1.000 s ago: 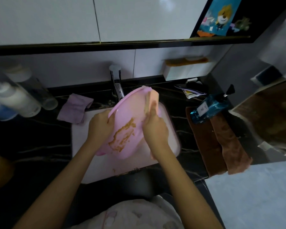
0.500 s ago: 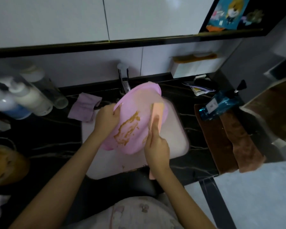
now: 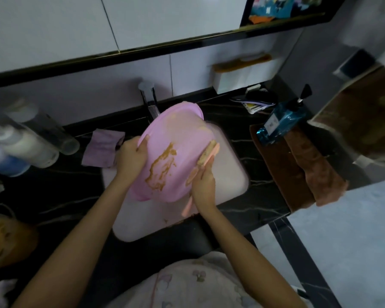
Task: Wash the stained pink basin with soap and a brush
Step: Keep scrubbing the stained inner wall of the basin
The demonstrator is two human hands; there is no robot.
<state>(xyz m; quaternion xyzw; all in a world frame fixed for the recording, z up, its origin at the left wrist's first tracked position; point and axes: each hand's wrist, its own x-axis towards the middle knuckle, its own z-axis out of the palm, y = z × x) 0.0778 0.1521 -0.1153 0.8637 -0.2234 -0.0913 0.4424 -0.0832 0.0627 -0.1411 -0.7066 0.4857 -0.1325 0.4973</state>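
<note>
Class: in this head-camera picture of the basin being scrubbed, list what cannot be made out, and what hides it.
All in the head view:
the spout end of the faucet, behind the pink basin;
the mid-handle of the brush, inside the right hand;
the fingers of the left hand, behind the basin;
the labels of the pump bottles, blurred and partly cut by the left edge.

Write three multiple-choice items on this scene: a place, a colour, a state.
1. Where is the pink basin held? A. on the floor B. over the white sink C. on the brown towel
2. What colour is the stain in it? A. brown B. green C. blue
3. What does the right hand do? A. hangs empty B. turns the tap C. grips the brush
Answers: B, the sink shows beneath the basin; A, the smear is brown; C, its fingers curl round the handle.
</note>
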